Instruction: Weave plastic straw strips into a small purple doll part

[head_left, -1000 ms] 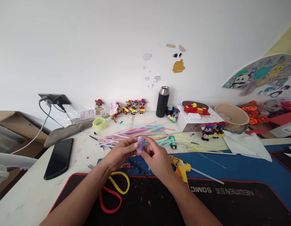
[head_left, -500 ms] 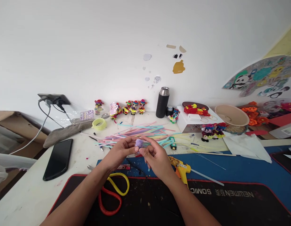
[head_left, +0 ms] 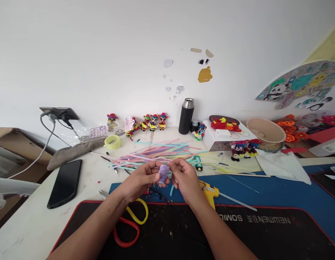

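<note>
My left hand is closed, its thumb and fingers pinching a small purple fuzzy coil that looks wound from pipe cleaner. Close beside it, my right hand is closed too, thumb and index finger pressed together at the coil's upper right. Out from under the right hand hangs a light-blue pipe cleaner; its upper part is hidden by the fingers. Behind both hands lies a loose heap of pastel pipe cleaners. Scissors with one red and one yellow handle lie under my left forearm.
A yellow glue gun lies right of my right wrist. A phone is at the left, a black flask by the wall. Several small figures stand at the back. A black mat covers the front.
The purple coil has tilted more upright and shows more of its side. My right fingers have moved up to its upper edge, and more of the light-blue pipe cleaner shows.
</note>
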`<state>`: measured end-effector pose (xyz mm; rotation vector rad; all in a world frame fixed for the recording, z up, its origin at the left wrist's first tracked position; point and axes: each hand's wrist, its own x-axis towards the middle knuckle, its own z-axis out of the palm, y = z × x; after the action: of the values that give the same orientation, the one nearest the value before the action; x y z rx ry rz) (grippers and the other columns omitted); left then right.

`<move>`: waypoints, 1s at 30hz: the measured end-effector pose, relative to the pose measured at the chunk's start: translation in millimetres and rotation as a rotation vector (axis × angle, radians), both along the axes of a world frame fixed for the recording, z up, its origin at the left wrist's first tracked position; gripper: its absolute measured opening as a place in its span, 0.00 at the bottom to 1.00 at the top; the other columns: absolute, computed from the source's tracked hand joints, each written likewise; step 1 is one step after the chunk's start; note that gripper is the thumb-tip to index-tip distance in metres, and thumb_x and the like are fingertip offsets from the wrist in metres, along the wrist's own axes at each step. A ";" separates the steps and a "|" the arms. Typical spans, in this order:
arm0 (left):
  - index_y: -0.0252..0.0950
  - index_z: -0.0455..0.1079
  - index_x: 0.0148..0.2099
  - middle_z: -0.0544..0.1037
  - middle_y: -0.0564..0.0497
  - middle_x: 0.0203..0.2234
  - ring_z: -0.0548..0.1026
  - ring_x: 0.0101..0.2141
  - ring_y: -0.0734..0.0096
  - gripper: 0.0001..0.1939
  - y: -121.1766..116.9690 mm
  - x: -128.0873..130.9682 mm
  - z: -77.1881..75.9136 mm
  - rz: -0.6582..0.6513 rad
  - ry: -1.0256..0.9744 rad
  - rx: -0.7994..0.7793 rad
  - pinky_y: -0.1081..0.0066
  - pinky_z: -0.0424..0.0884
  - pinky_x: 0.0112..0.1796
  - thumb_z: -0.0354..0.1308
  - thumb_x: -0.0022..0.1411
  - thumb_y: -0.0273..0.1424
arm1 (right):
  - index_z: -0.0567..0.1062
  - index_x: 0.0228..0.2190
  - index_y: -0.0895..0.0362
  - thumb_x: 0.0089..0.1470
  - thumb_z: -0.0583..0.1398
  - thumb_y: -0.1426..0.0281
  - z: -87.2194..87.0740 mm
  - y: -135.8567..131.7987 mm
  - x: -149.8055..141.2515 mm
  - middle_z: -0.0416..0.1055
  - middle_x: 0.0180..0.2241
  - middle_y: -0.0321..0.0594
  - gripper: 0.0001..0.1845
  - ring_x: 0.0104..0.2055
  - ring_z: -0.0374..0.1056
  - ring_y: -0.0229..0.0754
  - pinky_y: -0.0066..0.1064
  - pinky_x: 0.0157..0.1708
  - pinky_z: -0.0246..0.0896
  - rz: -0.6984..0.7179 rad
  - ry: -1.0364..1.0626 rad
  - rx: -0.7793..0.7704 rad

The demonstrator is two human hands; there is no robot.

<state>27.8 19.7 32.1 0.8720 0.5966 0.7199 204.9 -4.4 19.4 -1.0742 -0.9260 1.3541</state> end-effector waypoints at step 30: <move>0.34 0.74 0.43 0.81 0.49 0.31 0.77 0.31 0.68 0.23 -2.2 4.6 2.8 0.100 0.090 0.089 0.69 0.70 0.38 0.79 0.51 0.39 | 0.70 0.30 0.54 0.52 0.69 0.50 2.4 -1.4 -2.7 0.57 0.13 0.22 0.23 0.12 0.50 0.30 0.23 0.12 0.42 -0.011 0.054 -0.039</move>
<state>32.4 17.5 34.9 0.9658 0.6959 0.8057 202.2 -5.7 21.8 -1.0654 -0.8558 1.3899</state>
